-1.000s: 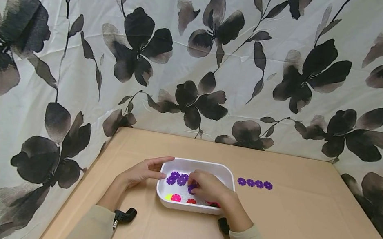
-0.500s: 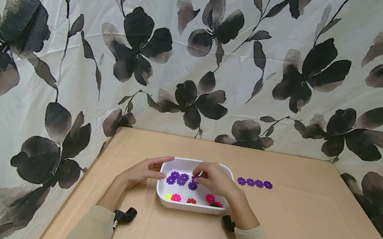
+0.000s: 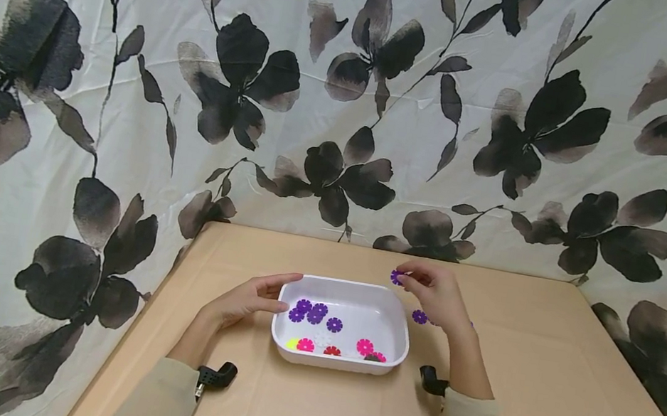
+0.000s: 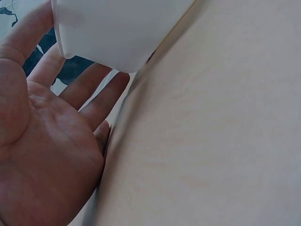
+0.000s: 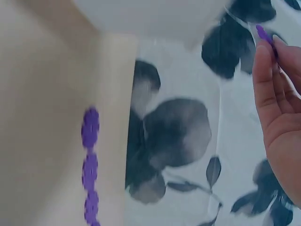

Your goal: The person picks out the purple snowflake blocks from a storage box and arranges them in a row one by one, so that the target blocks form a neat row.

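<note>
A purple flower-shaped piece [image 3: 397,277] is pinched between the thumb and fingertips of my right hand [image 3: 433,295], raised beyond the tray's back right corner. In the right wrist view, the pinched purple flower piece [image 5: 266,37] shows edge-on. My left hand [image 3: 245,301] rests against the left end of a white tray [image 3: 336,363], thumb at the side and index finger by the back corner. Its fingers look fairly straight in the left wrist view, touching the tray wall [image 4: 113,33]. Several purple flower pieces [image 3: 315,313] lie inside the tray.
Along the tray's near side lie pink flower pieces [image 3: 364,347], a red flower piece [image 3: 332,351] and something yellow [image 3: 291,343]. A row of purple flower pieces [image 5: 90,172] lies on the tan table [image 3: 540,383], partly hidden by my right hand in the head view. Floral cloth [image 3: 347,116] hangs behind.
My right hand has lifted a purple flower piece out of the tray and carried it back and to the right, over the tray's rim. The left hand has stayed put.
</note>
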Tool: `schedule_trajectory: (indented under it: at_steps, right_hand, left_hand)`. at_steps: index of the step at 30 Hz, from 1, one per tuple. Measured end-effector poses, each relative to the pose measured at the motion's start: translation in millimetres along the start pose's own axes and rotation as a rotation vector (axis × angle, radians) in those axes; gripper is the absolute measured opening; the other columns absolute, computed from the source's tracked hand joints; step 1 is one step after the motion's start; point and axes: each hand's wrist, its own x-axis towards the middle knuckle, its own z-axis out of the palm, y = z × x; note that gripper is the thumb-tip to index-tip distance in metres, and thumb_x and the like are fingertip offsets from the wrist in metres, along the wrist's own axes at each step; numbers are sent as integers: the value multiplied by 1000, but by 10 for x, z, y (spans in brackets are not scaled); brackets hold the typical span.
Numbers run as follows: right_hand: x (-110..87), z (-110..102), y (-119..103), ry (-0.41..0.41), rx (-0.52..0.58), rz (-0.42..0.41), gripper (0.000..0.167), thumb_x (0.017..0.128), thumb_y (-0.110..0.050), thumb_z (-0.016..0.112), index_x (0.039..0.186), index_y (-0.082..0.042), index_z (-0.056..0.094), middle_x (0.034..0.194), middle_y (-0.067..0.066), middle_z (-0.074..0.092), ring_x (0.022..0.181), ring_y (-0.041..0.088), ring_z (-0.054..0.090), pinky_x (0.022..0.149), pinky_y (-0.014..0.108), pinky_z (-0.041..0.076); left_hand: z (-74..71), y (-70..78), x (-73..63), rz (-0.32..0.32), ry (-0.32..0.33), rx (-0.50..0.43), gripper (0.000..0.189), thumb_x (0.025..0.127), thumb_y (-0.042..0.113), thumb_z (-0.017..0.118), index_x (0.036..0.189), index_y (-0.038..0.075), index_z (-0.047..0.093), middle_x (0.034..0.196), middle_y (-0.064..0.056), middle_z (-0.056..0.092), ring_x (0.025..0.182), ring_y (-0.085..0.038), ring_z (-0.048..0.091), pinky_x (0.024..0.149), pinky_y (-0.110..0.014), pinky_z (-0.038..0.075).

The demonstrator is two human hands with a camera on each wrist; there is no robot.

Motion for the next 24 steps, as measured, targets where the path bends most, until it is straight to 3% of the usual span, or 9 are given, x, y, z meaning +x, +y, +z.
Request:
schedule_trajectory:
  at_steps: [5, 11, 16, 24]
  right_hand:
    - [-81, -238, 141, 94, -18, 43, 17, 99, -13, 71, 115, -9, 76, 107, 10, 77, 87, 23, 72, 75, 18, 60]
    - [-211, -507, 344, 157, -180, 191, 23, 103, -16, 66, 122, -5, 73, 110, 17, 76, 92, 30, 71, 70, 18, 57]
    - [-327, -694, 513, 177, -267, 261, 23, 104, -12, 63, 121, 1, 72, 109, 23, 74, 90, 33, 71, 66, 20, 54]
    - [-437, -844, 679, 160, -270, 348, 24, 104, -10, 61, 121, 5, 70, 113, 27, 72, 94, 35, 69, 70, 24, 55]
  left_hand:
    - [0, -7, -4, 4, -6, -8, 69, 95, 16, 76, 158, 23, 47, 168, -1, 37, 153, -30, 39, 124, -40, 36]
    - [3, -9, -1, -2, -5, -8, 68, 95, 15, 76, 157, 24, 48, 169, 0, 37, 154, -30, 38, 125, -43, 35]
    - [1, -4, -1, -1, -4, -3, 68, 96, 15, 76, 157, 24, 48, 168, -1, 37, 154, -30, 37, 125, -43, 34]
    - [-4, 0, -5, 9, -13, -8, 69, 96, 15, 75, 158, 22, 46, 168, -3, 37, 154, -31, 38, 124, -42, 36]
